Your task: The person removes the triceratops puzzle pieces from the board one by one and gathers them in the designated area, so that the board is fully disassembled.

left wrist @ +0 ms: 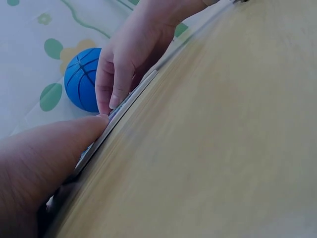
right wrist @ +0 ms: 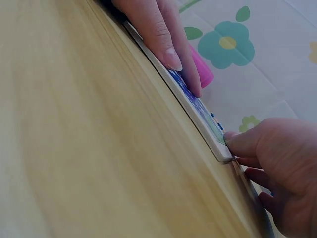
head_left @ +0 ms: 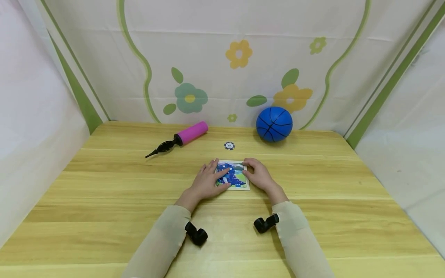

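A square picture puzzle (head_left: 233, 178) with a pale frame and a blue animal on it lies flat on the table. My left hand (head_left: 206, 181) rests over its left side, fingers spread, with the index finger and thumb reaching across the picture. At the opposite side, my right hand (head_left: 259, 175) grips the puzzle's right edge. The right wrist view shows the right thumb (right wrist: 242, 143) on top of the frame near a corner, with the other fingers curled beside and below the edge. Part of the picture is hidden under the left hand.
Behind the puzzle lies a poker chip (head_left: 229, 145). A pink hand pump (head_left: 192, 133) with a black nozzle is at the back left, and a blue ball (head_left: 274, 124) at the back right. A flowered cloth (head_left: 215, 46) hangs along the table's (head_left: 104, 216) far edge.
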{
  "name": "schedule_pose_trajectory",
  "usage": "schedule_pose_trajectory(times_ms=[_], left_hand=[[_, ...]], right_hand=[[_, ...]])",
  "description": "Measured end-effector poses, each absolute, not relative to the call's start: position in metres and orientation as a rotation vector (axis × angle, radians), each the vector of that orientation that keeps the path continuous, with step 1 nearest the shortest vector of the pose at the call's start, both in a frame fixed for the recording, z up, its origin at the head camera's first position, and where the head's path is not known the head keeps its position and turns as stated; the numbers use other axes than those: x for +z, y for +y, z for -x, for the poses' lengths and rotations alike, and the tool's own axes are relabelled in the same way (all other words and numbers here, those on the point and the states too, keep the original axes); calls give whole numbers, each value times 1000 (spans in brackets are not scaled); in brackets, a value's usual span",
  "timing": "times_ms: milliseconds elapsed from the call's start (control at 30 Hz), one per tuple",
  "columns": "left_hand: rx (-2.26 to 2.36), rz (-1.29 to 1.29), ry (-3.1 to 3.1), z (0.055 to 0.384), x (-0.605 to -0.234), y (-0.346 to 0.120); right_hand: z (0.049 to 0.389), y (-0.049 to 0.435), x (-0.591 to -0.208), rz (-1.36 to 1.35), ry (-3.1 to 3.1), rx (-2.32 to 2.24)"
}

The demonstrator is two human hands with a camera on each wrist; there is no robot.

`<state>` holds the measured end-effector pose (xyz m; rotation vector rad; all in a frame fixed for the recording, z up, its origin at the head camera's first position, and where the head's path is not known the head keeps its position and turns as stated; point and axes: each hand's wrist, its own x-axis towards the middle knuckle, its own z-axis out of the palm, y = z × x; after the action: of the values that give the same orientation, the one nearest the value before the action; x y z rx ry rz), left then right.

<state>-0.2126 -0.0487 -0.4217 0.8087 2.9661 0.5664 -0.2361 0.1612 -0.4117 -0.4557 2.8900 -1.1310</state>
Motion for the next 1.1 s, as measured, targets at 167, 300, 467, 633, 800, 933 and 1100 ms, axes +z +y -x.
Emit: schedule_pose_trajectory(times_ms=[167, 300, 467, 633, 800, 933, 1100], left_hand=[[518, -844, 2990, 213, -423, -49], [480, -866, 3001, 212, -422, -49], [463, -850, 3004, 211, -421, -48], [458, -837, 2986, 210, -421, -47], [461, -832, 2977, 210, -421, -45], [454, -814, 2977, 209, -420, -45], [447, -807, 2975, 210, -420, -46]], right_hand=[[237, 160, -409, 461, 2897, -1088], [239, 160, -409, 472, 2906, -1072], [240, 158, -408, 481, 2921, -1048], [240, 158, -408, 449, 2934, -992], [240, 157, -410, 409, 2941, -972], [242, 157, -412, 412, 2945, -987], [242, 155, -413, 407, 2953, -1020]])
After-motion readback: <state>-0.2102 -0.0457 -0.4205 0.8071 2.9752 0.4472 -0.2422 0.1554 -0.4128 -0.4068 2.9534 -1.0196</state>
